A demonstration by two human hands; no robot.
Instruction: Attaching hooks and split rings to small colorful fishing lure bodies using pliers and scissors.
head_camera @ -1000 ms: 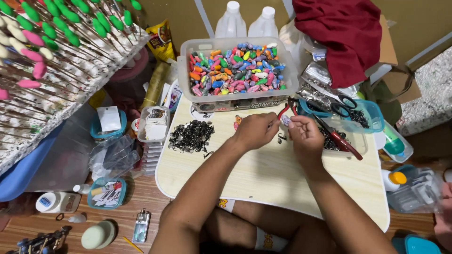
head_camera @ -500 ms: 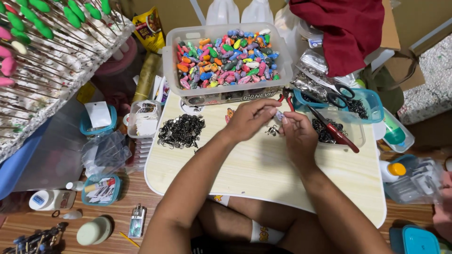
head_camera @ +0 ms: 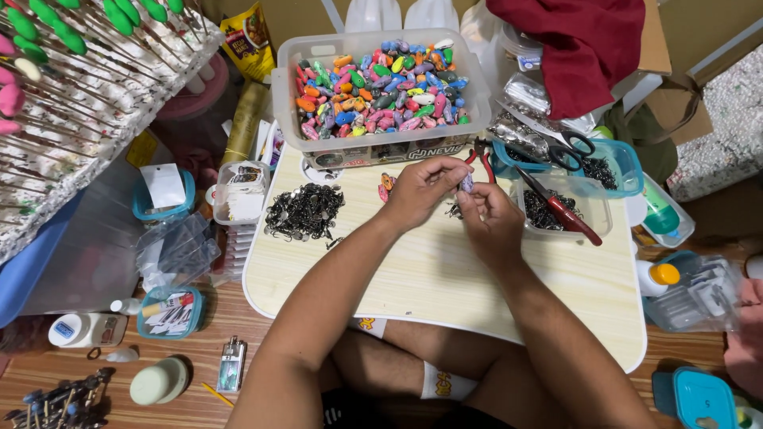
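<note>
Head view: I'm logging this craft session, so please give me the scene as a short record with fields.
surface: small pale lap table
left hand: pinching a small purple piece with the right hand
behind hands: clear tub of colourful oval pieces
left of hands: heap of small dark metal parts
right of hands: red-handled pliers across a clear tray; scissors

Head view: I'm looking steeply down from above onto the low table (head_camera: 445, 278).
Facing: I'm pointing forward, past my lap.
Nearness: I'm sitting close, within arm's reach.
</note>
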